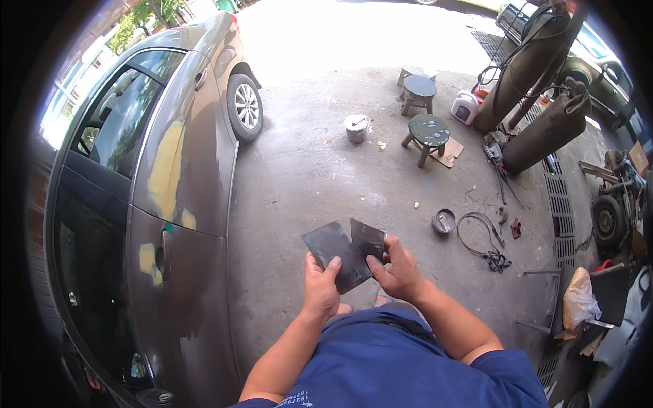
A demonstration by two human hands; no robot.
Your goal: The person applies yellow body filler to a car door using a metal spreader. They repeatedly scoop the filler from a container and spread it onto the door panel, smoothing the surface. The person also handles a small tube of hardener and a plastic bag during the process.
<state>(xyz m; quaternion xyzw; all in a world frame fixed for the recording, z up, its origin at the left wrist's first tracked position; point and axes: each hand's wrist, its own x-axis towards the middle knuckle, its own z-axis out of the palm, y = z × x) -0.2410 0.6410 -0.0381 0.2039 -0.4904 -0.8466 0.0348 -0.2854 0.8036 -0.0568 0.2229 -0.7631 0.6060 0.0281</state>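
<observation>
My left hand (321, 289) grips a larger dark rectangular plate (333, 248), thumb on its face, in the lower middle of the head view. My right hand (396, 270) is closed on a smaller dark plate (367, 239), which sits beside the larger one at its upper right; I cannot tell whether they touch. At my left stands a brown car (187, 272) with patches of pale yellow filler (164, 166) on its side panels.
Ahead stand a white bucket (357, 132), round stools (428, 128) and a jug (464, 105). At right are tall cylinders (544, 129), a coiled cable (476, 245), a round tin (443, 225), a drain grate (559, 211), a wheel (607, 221) and a chair (592, 302).
</observation>
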